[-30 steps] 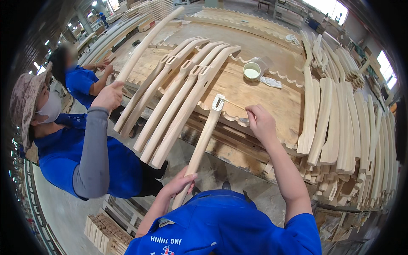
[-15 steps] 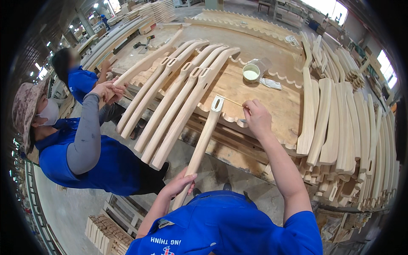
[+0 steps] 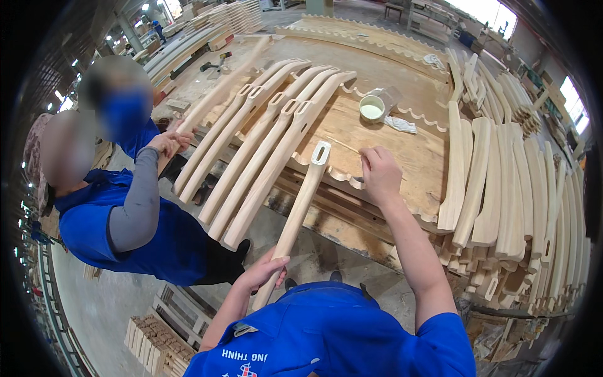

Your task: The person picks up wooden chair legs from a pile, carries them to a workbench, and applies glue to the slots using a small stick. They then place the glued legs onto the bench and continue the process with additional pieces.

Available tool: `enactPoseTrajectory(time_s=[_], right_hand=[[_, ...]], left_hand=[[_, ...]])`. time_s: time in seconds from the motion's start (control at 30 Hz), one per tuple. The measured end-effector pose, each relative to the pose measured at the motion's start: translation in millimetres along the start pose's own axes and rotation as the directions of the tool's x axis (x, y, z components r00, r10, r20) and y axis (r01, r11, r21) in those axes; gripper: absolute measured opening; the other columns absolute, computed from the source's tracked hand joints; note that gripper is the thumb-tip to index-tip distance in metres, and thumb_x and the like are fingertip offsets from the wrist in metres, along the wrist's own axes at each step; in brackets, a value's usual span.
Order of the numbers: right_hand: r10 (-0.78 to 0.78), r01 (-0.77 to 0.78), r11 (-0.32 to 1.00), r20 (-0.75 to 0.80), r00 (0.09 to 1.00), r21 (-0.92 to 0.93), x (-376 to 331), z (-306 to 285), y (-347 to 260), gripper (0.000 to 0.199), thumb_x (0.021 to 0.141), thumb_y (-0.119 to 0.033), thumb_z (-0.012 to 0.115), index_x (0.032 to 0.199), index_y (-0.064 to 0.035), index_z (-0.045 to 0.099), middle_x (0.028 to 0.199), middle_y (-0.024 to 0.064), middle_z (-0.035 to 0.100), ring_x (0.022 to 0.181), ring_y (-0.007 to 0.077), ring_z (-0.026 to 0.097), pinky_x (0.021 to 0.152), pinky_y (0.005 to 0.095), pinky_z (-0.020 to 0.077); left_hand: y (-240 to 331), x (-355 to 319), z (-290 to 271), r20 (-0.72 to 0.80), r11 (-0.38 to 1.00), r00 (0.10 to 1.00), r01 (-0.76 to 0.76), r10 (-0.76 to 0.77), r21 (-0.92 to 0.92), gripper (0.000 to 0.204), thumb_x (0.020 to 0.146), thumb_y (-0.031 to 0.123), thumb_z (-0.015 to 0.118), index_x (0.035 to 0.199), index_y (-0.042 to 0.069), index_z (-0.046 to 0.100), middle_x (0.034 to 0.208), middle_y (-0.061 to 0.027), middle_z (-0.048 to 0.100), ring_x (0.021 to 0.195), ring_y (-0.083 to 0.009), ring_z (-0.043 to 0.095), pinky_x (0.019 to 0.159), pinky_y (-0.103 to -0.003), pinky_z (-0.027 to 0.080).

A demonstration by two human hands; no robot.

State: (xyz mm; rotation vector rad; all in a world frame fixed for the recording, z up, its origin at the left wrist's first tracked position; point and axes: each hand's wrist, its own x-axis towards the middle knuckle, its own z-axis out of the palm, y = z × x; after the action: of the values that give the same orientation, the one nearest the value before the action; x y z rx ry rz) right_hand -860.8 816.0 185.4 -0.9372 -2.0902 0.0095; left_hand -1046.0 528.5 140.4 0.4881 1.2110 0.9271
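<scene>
My left hand point(image 3: 265, 274) is wrapped round the lower part of a pale wooden chair leg point(image 3: 296, 217). The leg slants up and away from me, and its far end, with an oval slot whitened round the rim, reaches the bench edge. My right hand point(image 3: 381, 171) is pinched shut on a thin stick point(image 3: 344, 146), which points left toward the slotted end. The stick's tip looks slightly apart from the slot. Beyond my right hand stands a cup of whitish liquid point(image 3: 372, 109), with a crumpled white cloth point(image 3: 400, 124) beside it.
Left of my piece, several slotted wooden legs point(image 3: 270, 151) lie across the wooden bench point(image 3: 402, 163) with its scalloped strips. Many more wooden parts point(image 3: 496, 182) are stacked at right. A co-worker point(image 3: 125, 213) at left grips another wooden piece point(image 3: 213, 97); a second person stands behind.
My right hand and the stick have barely shifted, and my left hand keeps its grip on the leg. At left, the co-worker's wooden piece has moved slightly, and both people's heads have shifted.
</scene>
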Motion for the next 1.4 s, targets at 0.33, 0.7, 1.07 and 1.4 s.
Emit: enactPoseTrajectory(time_s=[0.33,0.7,1.07,1.4], right_hand=[[-0.115,0.109,0.988,0.047,0.992,0.113,-25,-23,-14,0.011,0.074,-0.01,0.066,0.084,-0.0141,0.064,0.078,0.001,0.057,0.073,0.021,0.056,0.06,0.0338,0.047],[-0.039,-0.001,0.916,0.093,0.995,0.4,-31,-29,-10,0.007,0.08,-0.009,0.064,0.087,-0.0107,0.063,0.077,0.0021,0.058,0.066,0.0158,0.055,0.057,0.0308,0.0454],[0.254,-0.654,-0.202,0.684,0.684,0.729,-71,-37,27,0.017,0.092,-0.01,0.055,0.105,-0.0001,0.056,0.075,0.0035,0.057,0.05,0.0048,0.046,0.04,0.016,0.0323],[0.296,-0.681,-0.133,0.685,0.666,0.72,-77,-31,27,0.015,0.092,-0.01,0.054,0.105,-0.0028,0.055,0.075,0.0047,0.057,0.05,0.0054,0.044,0.04,0.0164,0.0311]], left_hand=[[-3,-1,4,-0.013,0.999,1.0,0.022,-0.022,-0.03,0.051,0.092,0.032,0.055,0.131,0.01,0.031,0.067,-0.0045,0.05,0.052,-0.0113,0.051,0.046,-0.026,0.043],[-15,2,11,-0.062,0.994,0.992,-0.106,0.106,0.018,0.051,0.087,0.025,0.063,0.126,0.006,0.035,0.07,-0.0058,0.052,0.051,-0.0127,0.053,0.045,-0.026,0.045],[137,-48,31,-0.343,0.817,0.758,-0.417,0.555,0.399,0.063,0.078,0.024,0.071,0.131,0.003,0.044,0.082,-0.0037,0.056,0.063,-0.0103,0.056,0.054,-0.026,0.048],[326,-11,-92,-0.331,0.117,0.359,0.504,0.873,0.856,0.031,0.083,0.028,0.058,0.104,0.005,0.053,0.087,-0.0212,0.065,0.085,-0.0376,0.064,0.072,-0.048,0.049]])
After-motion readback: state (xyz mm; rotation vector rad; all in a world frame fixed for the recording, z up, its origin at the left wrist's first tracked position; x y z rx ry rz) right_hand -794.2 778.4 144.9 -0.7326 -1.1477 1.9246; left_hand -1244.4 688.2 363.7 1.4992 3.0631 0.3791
